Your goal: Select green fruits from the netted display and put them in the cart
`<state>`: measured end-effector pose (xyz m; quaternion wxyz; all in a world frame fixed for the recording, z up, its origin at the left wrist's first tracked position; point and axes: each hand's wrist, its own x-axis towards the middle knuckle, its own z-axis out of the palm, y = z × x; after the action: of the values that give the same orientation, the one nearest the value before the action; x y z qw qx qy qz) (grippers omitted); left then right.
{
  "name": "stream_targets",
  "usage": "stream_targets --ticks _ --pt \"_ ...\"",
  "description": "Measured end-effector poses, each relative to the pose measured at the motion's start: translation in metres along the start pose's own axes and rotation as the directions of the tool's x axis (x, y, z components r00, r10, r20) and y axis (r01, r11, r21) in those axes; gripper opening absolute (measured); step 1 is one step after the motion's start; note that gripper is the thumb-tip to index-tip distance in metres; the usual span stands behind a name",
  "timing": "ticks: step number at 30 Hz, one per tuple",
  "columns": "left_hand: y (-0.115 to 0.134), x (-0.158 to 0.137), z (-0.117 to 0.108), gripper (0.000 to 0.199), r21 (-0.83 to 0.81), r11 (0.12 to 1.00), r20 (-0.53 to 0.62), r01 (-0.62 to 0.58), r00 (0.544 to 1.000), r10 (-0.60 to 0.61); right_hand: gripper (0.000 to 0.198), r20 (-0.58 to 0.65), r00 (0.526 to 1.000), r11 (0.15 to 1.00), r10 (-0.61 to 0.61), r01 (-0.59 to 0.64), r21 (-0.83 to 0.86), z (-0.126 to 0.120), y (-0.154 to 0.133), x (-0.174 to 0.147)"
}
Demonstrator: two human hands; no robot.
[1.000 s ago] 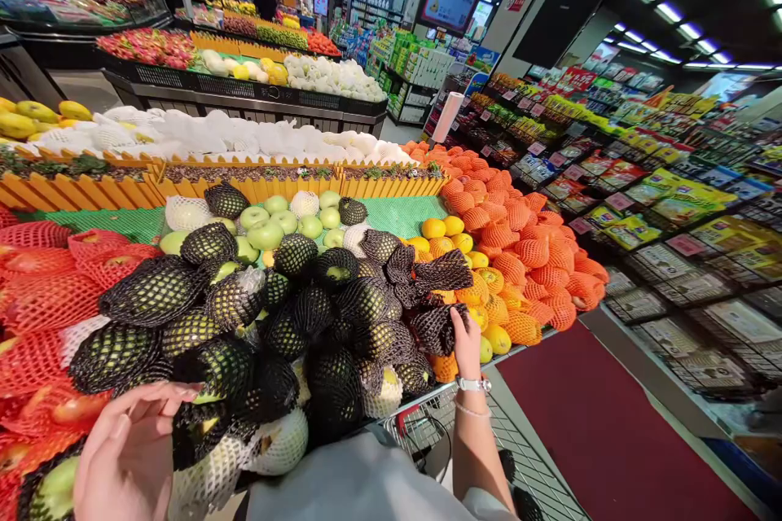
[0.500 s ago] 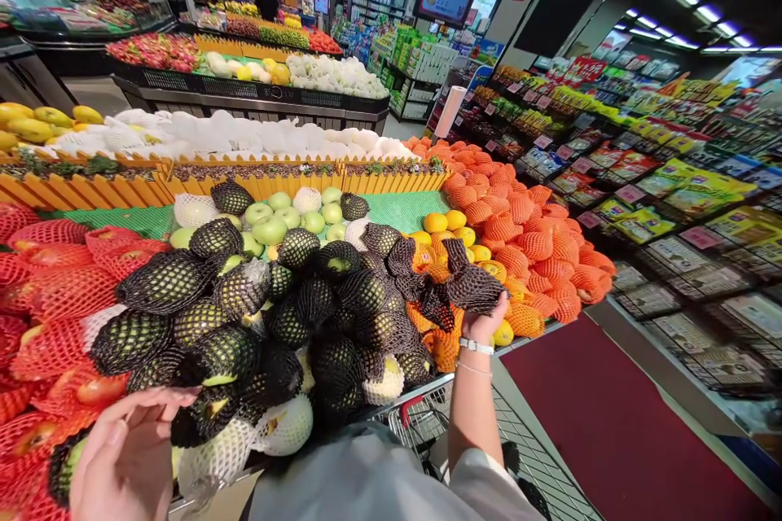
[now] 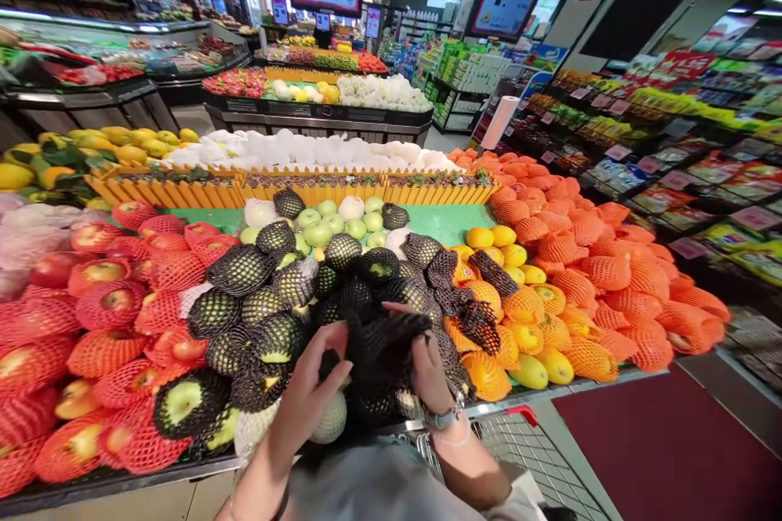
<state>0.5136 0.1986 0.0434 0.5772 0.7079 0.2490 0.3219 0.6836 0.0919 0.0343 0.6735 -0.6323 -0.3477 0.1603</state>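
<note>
A black foam net sleeve is stretched between my two hands, above the pile of green apples in black nets. My right hand, wearing a wristwatch, grips its right side, one finger showing along the top edge. At the net's left end, my left hand is curled with thumb and forefinger around it; the other fingertips are hidden. Beneath lie several black-netted green apples and, by the left wrist, a white-netted fruit. Bare green apples sit behind them.
Red apples in red nets lie left. Oranges and orange-netted fruit lie right, with loose black nets among them. A shopping cart stands at the stall's front edge. A yellow picket divider runs behind.
My right hand has come left from the oranges with the black net, and my left hand has moved right to meet it. The view has turned left.
</note>
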Motion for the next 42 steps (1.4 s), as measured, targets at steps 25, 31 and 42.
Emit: stream_targets --ticks 25,31,42 --pt "-0.006 0.007 -0.016 0.014 -0.652 0.704 0.011 0.281 0.932 -0.361 0.019 -0.037 0.995 0.994 -0.097 0.095 -0.059 0.015 0.013 0.027" --pt "-0.030 -0.004 -0.015 0.030 -0.424 0.866 -0.110 0.264 0.934 -0.339 0.013 0.343 0.939 1.000 -0.009 0.005 0.013 0.015 -0.009 0.028" --pt "-0.015 -0.001 -0.021 0.020 -0.253 0.918 0.071 0.306 0.952 -0.298 0.011 0.631 0.769 0.994 0.106 -0.074 -0.077 0.018 -0.008 0.053"
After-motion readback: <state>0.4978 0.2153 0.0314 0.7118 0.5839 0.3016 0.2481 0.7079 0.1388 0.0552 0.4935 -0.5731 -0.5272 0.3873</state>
